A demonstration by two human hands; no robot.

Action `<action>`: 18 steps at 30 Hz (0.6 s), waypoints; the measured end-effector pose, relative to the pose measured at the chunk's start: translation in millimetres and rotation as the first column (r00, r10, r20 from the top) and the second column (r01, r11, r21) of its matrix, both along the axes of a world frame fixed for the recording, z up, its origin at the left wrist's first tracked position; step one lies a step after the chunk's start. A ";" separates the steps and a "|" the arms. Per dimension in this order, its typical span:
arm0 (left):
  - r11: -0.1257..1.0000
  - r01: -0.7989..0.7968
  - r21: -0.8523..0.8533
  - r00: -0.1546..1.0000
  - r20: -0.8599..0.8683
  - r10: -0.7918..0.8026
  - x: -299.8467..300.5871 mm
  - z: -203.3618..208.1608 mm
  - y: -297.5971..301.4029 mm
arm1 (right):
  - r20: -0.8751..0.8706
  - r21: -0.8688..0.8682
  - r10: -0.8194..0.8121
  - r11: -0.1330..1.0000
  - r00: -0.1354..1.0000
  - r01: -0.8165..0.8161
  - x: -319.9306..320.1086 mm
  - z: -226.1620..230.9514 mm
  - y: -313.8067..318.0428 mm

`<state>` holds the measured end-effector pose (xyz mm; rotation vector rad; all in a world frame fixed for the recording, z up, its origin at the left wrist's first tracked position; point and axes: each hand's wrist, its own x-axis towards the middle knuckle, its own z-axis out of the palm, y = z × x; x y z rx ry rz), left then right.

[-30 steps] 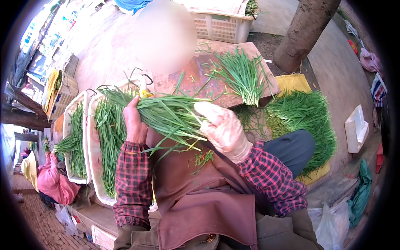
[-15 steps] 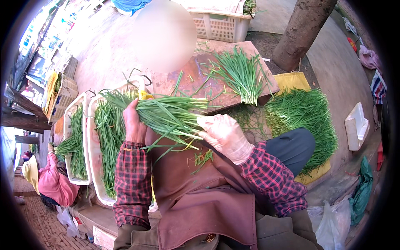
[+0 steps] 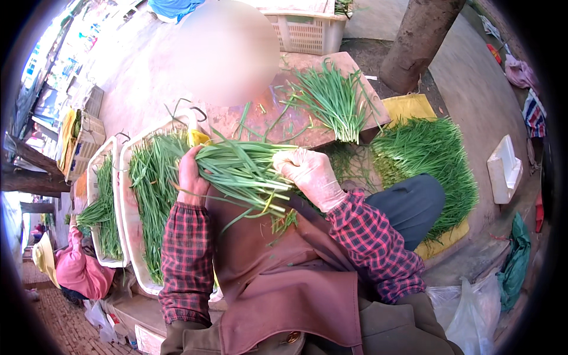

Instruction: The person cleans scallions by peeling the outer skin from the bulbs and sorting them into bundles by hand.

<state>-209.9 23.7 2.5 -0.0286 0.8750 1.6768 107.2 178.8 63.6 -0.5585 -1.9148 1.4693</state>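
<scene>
A loose bunch of garlic chives (image 3: 242, 165) lies crosswise above my brown apron, pale stem ends to the right. My left hand (image 3: 191, 177) is closed around its leafy part. At the stem ends my right hand (image 3: 310, 174), in a thin pale glove, is closed with its fingers pinching some stems. Some stem ends spread downward, and yellowish trimmings (image 3: 284, 223) lie on the apron below them. Another bunch of chives (image 3: 337, 97) rests on the low wooden board (image 3: 236, 115) ahead.
Left stand white crates (image 3: 125, 201) filled with long chives. A dense stack of chives (image 3: 423, 171) lies on yellow cloth (image 3: 414, 106) at right, by my knee. Beyond are a tree trunk (image 3: 419, 44), a plastic crate (image 3: 305, 35) and a foam box (image 3: 504, 168). Someone in pink (image 3: 86, 269) works far left.
My right hand has shifted slightly left and up along the stem ends. My left hand keeps its hold on the bunch. The whole view has shifted a little.
</scene>
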 end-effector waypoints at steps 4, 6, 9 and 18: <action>0.875 -0.411 -0.258 0.907 -0.210 0.364 35.7 10.8 30.0 | 0.034 -0.070 -0.031 0.997 0.999 0.033 5.6 -20.6 -3.3; 0.872 -0.417 -0.255 0.902 -0.234 0.362 33.5 11.1 25.1 | -0.003 0.180 -0.149 0.972 0.989 0.148 14.0 -8.1 -4.2; 0.847 -0.477 -0.234 0.872 -0.249 0.422 25.8 15.0 17.9 | 0.012 0.525 -0.260 0.823 0.966 0.215 30.5 2.5 -16.6; 0.769 -0.605 -0.207 0.791 -0.270 0.549 33.7 16.1 20.6 | 0.152 0.153 -0.199 0.972 0.968 0.176 -1.8 -19.2 -37.0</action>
